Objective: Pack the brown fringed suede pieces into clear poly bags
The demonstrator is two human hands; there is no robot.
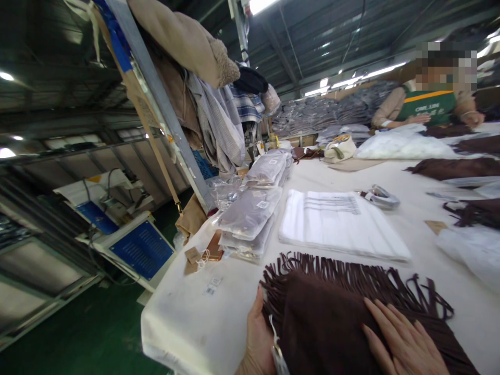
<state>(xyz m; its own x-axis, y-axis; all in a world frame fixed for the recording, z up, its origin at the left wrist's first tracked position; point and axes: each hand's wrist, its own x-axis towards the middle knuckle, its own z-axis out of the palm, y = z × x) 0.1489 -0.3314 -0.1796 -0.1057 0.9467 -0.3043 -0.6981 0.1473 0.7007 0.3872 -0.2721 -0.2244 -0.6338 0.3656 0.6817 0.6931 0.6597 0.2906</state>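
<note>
A dark brown scarf (324, 317) with long fringe lies folded on the white-covered table in front of me. My left hand (258, 333) is at the scarf's left edge, its thumb pointing up along the cloth and its fingers hidden under the fold. Beside that hand hangs a white string tag (278, 351). Flat on top of the scarf rests my right hand (404, 336), fingers stretched out and slightly apart. Just beyond the fringe is a folded white cloth (339, 224) with grey stripes.
Bagged grey items (250, 211) are stacked left of the white cloth. Paper tags (193, 259) and a brown phone-like object (216, 246) lie near the table's left edge. A tape dispenser (380, 198) sits behind. Across the table, a person in a green apron (427, 108) handles brown cloth.
</note>
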